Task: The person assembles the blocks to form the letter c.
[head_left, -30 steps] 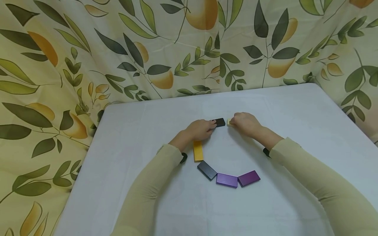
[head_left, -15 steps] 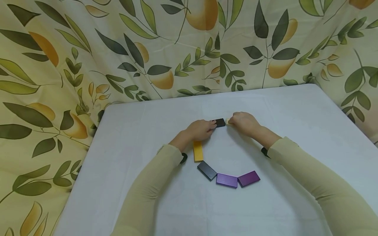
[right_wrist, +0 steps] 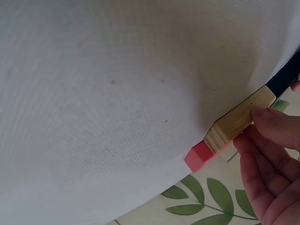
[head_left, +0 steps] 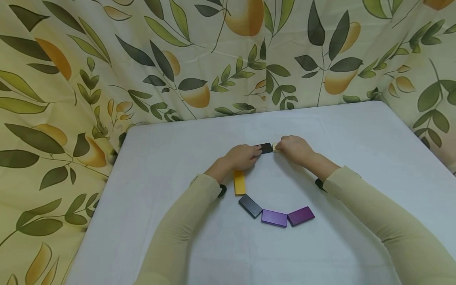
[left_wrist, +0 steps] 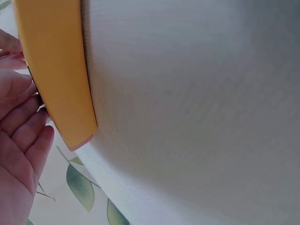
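Observation:
Near the far side of the table, my left hand grips the left end of a black block. My right hand pinches a plain wooden block between thumb and fingers. Its end meets the right end of the black block, which looks dark blue in the right wrist view. Past the wooden block's other end, a red block shows in that view; my right hand hides it from the head view. A yellow block lies below my left hand and fills much of the left wrist view.
A dark grey block, a lilac block and a purple block continue the curve from the yellow one, corners touching. Everything lies on a white-covered table. A leaf-and-fruit patterned cloth hangs behind and at the sides.
My right hand has shifted slightly left with the wooden block, and the small gap to the black block has closed. My left hand stays in place.

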Demonstrator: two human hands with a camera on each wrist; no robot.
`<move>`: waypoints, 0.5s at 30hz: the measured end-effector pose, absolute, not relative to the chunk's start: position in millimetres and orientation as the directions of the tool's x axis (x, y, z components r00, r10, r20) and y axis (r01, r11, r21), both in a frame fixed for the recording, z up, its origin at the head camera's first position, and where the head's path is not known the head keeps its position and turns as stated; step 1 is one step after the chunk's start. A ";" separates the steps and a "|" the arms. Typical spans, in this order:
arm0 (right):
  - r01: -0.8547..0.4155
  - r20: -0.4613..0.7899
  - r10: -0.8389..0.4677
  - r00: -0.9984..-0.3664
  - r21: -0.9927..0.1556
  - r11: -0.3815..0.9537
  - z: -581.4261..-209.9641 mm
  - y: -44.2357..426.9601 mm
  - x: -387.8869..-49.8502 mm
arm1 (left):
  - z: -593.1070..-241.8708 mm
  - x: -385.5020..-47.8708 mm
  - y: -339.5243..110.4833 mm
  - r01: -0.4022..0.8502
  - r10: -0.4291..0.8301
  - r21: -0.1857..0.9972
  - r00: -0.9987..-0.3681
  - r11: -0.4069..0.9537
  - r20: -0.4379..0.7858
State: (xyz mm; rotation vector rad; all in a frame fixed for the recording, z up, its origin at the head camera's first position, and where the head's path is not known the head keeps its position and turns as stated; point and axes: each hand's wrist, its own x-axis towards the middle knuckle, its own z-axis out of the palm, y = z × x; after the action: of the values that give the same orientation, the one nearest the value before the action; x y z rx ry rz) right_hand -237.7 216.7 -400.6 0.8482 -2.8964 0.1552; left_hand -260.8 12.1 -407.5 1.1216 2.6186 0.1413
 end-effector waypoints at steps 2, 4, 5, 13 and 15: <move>-0.545 0.151 -0.531 -0.834 -0.064 0.836 -400.3 216.5 -237.7 | -407.4 -260.9 12.4 0.694 0.721 0.197 -0.656 0.692 -0.222; -0.547 0.154 -0.533 -0.832 -0.062 0.835 -400.0 216.2 -237.5 | -407.4 -261.1 12.6 0.695 0.721 0.195 -0.657 0.692 -0.221; -0.548 0.155 -0.535 -0.831 -0.060 0.834 -399.7 216.0 -237.2 | -407.4 -261.2 12.7 0.695 0.721 0.193 -0.657 0.693 -0.222; -0.544 0.152 -0.531 -0.834 -0.064 0.836 -399.5 216.0 -237.0 | -406.7 -261.5 12.3 0.696 0.724 0.199 -0.655 0.690 -0.217; -0.532 0.134 -0.518 -0.845 -0.095 0.842 -398.4 215.9 -237.4 | -405.9 -261.5 12.2 0.694 0.724 0.204 -0.657 0.690 -0.211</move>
State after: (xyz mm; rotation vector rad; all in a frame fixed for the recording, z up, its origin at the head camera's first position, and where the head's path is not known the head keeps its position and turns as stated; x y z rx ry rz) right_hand -237.4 215.9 -398.4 0.8335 -2.9157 0.1951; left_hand -261.5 12.2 -405.9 1.1278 2.6273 0.1526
